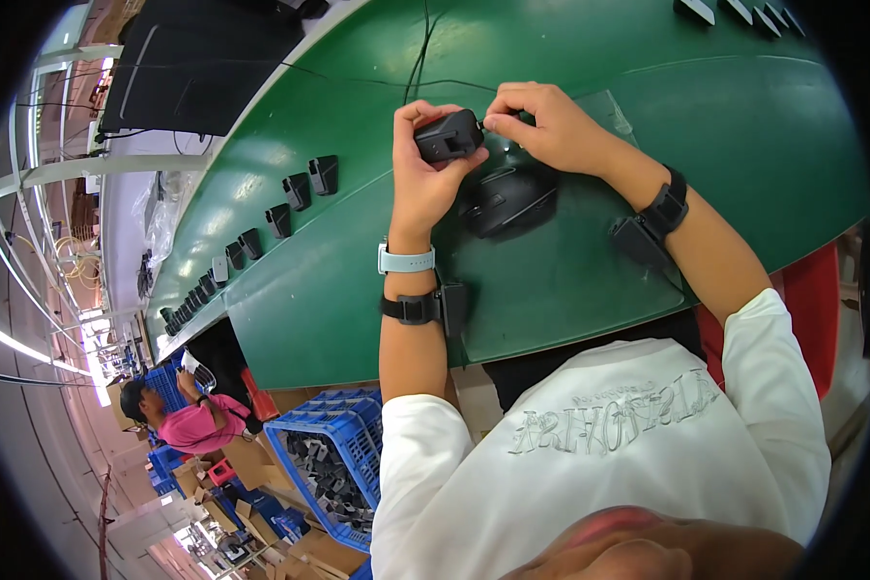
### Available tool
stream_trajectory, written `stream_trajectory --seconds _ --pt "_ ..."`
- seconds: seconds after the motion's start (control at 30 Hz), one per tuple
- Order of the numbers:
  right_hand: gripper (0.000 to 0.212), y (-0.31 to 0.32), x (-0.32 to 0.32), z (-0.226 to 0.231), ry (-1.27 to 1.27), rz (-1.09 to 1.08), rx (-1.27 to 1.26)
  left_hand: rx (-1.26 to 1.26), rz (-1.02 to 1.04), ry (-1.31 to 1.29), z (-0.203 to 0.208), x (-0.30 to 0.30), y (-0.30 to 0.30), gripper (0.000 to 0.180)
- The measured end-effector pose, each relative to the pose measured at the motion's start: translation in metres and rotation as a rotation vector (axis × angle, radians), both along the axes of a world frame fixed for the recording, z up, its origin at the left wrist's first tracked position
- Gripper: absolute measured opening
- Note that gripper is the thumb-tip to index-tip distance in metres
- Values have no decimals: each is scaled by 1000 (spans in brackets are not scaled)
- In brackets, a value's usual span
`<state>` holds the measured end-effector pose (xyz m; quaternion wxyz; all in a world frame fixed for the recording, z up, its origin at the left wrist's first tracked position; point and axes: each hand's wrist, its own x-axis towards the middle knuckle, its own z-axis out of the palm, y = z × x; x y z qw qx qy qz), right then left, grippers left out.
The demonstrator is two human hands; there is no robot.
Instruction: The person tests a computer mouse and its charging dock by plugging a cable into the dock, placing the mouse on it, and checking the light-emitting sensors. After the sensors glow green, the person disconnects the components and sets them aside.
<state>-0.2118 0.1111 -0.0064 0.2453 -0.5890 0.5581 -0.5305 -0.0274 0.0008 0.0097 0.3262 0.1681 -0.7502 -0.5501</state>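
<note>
Held block [449,138]: black plastic, mostly matt. Surface [309,319]: smooth, soft gloss. Rounded black object [508,201]: plastic-looking, shiny highlights. Crate [361,435]: blue plastic lattice. Shirt [638,474]: matt cloth. Boxes [331,553]: plain cardboard.

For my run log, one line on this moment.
left hand: holds black device | right hand: fingers beside it, grip unclear | green table: row of black parts

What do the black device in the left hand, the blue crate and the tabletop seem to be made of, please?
Black device: probably hard plastic, matte, from its crisp edges and dull highlights. Blue crate: likely smooth moulded plastic, judging by its openwork walls. Green tabletop: smooth, softly shiny, evenly coloured; perhaps laminate or a rubbery mat.
</note>
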Motion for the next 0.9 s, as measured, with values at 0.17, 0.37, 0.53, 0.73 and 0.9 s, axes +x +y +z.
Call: stream_trajectory --seconds 0.17,0.37,0.53,0.73,0.9 --pt "19 -2 -3 -4 2 24 -30 193 -56 -74 12 4 8 69" --pt "15 -3 2 4 -107 89 34 16 -33 -83 5 13 -1 46" --pt "28 1 2 11 328 -241 -411 728 -179 258 1 13 -14 46" --pt "70 12 0 8 297 454 -39 948 -186 544 -2 18 -21 43" --pt "70 8 -1 3 446 406 29 1029 -192 650 -2 16 -20 37"
